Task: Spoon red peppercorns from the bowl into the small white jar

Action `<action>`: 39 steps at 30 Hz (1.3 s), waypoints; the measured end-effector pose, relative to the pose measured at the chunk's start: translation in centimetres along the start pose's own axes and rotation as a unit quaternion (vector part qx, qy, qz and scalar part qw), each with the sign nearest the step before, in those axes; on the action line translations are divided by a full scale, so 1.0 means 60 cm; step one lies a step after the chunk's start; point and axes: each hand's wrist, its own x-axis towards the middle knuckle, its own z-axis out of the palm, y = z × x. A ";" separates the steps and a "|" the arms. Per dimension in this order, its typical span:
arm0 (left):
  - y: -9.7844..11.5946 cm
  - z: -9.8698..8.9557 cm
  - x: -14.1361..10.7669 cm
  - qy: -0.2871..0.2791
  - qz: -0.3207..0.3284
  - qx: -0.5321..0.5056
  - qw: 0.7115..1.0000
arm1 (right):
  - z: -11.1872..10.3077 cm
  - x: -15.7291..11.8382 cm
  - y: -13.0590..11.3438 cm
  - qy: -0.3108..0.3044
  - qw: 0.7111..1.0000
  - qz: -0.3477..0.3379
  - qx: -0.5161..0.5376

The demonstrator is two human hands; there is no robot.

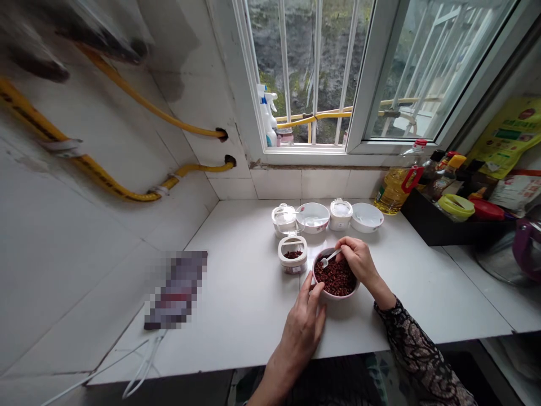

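Observation:
A round bowl (339,282) full of small dark red grains stands near the counter's front edge. My right hand (357,260) is closed on a small white spoon (324,263), its tip at the grains. Fingers of my left hand (305,316) rest against the bowl's left rim, with the hand partly spread and nothing seen in it. Just left of the bowl sits a clear jar (292,265) with a cream rim, holding some of the same dark red grains.
Behind stand two lidded jars (284,221) (340,215) and two white bowls (313,224) (367,221). An oil bottle (393,189) and a black box (426,223) of condiments are at the back right. A blurred dark object (180,290) and white cable (146,366) lie left.

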 end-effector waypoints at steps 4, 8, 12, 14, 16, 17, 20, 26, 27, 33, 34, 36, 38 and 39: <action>0.000 -0.002 0.000 -0.003 -0.002 0.002 1.000 | -0.006 0.001 0.005 0.025 0.997 0.047 0.053; 0.001 -0.003 0.001 -0.003 0.002 0.003 1.000 | -0.008 0.002 0.008 0.039 0.995 0.067 0.070; 0.000 -0.002 0.001 0.001 0.002 0.002 1.000 | -0.006 0.002 0.008 0.029 0.991 0.085 0.097; 0.000 -0.002 0.001 -0.001 0.005 0.003 1.000 | -0.006 0.002 0.008 0.026 0.988 0.099 0.118; 0.000 -0.002 0.001 -0.002 0.004 0.004 1.000 | -0.007 0.003 0.008 0.029 0.987 0.102 0.122; 0.000 -0.003 0.001 -0.001 0.004 0.004 1.000 | -0.007 0.004 0.008 0.032 0.987 0.099 0.118; 0.001 -0.004 0.002 -0.003 0.005 0.008 1.000 | -0.006 0.004 0.009 0.036 0.988 0.096 0.114; 0.001 -0.002 0.001 0.003 0.008 0.010 1.000 | -0.007 0.007 0.012 0.024 0.976 0.118 0.179; 0.001 -0.002 0.001 0.005 0.009 0.009 1.000 | -0.007 0.008 0.011 0.023 0.975 0.115 0.190; -0.002 0.001 -0.001 0.008 0.011 0.016 1.000 | 0.014 0.002 -0.016 0.013 0.981 0.003 0.192; -0.002 0.002 -0.001 0.010 0.012 0.016 1.000 | 0.020 -0.001 -0.022 0.008 0.985 -0.027 0.171; -0.003 0.004 -0.002 0.013 0.013 0.014 1.000 | 0.031 -0.006 -0.034 -0.004 0.989 -0.105 0.103; -0.003 0.005 -0.002 0.016 0.012 0.011 1.000 | 0.038 -0.009 -0.041 -0.023 0.980 -0.198 0.023; -0.004 0.005 -0.002 0.016 0.010 0.010 1.000 | 0.039 -0.010 -0.043 -0.031 0.971 -0.236 -0.006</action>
